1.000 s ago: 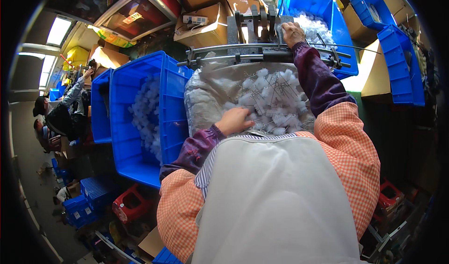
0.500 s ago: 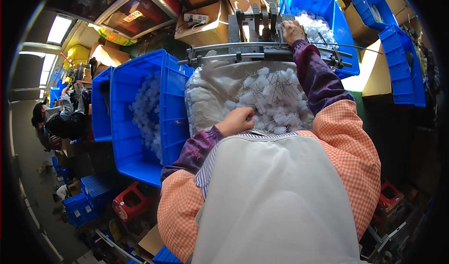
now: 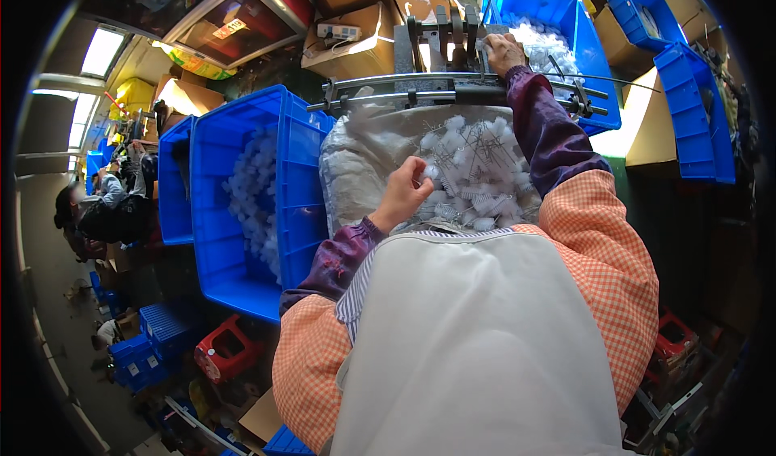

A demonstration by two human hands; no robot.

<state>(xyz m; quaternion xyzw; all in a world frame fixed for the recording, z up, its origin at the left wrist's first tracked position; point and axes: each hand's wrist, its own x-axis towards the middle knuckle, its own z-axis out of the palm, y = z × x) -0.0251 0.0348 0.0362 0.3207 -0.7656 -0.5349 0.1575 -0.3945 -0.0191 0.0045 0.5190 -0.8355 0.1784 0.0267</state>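
Note:
My left hand (image 3: 404,195) is raised over the left side of a heap of small white tufted pieces with thin metal wires (image 3: 477,165). Its fingers are curled in toward the thumb. Something white shows by the fingertips, but whether they hold it I cannot tell. The heap lies on a pale cloth (image 3: 356,161) spread in front of me. At the far side, my right hand (image 3: 505,54) is bent over the right end of a metal bench machine (image 3: 444,44); what lies under its fingers is hidden.
Metal rods (image 3: 388,96) run across the machine's front. A large blue bin (image 3: 295,189) of white pieces stands left, another blue bin (image 3: 594,52) far right. Cardboard boxes (image 3: 356,44) sit behind. A red stool (image 3: 226,351) is at lower left. Another person (image 3: 117,205) works far left.
My left hand has lifted up and away from me off the near edge of the heap, its fingers now pointing farther forward. My right hand has barely moved. The person far left has shifted.

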